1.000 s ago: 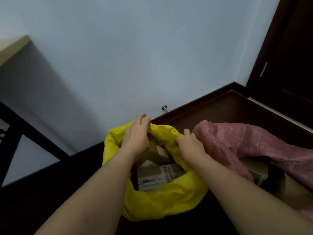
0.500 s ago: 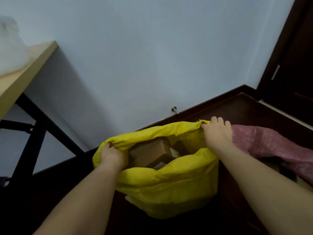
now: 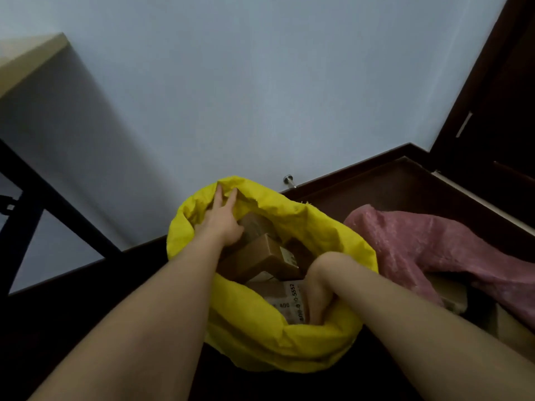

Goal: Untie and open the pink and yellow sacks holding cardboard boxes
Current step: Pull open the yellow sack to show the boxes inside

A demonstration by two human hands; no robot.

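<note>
Your left hand (image 3: 221, 224) has moved to the yellow sack (image 3: 289, 342)'s far rim, fingers straight, pressing. Your right hand (image 3: 318, 296) now reaches inside beside the cardboard boxes (image 3: 260, 256); its grip is hidden. Sack's open.

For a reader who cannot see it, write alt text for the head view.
Two bare arms reach into an open yellow sack of cardboard boxes: the left hand presses its far rim, the right hand dips inside the near rim. A pink sack lies to the right.

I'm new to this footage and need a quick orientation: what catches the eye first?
The bright yellow sack, centre frame, gapes open over brown cardboard boxes. The left hand presses its far rim while the right hand reaches inside. A pink sack slumps beside it on the right.
</note>
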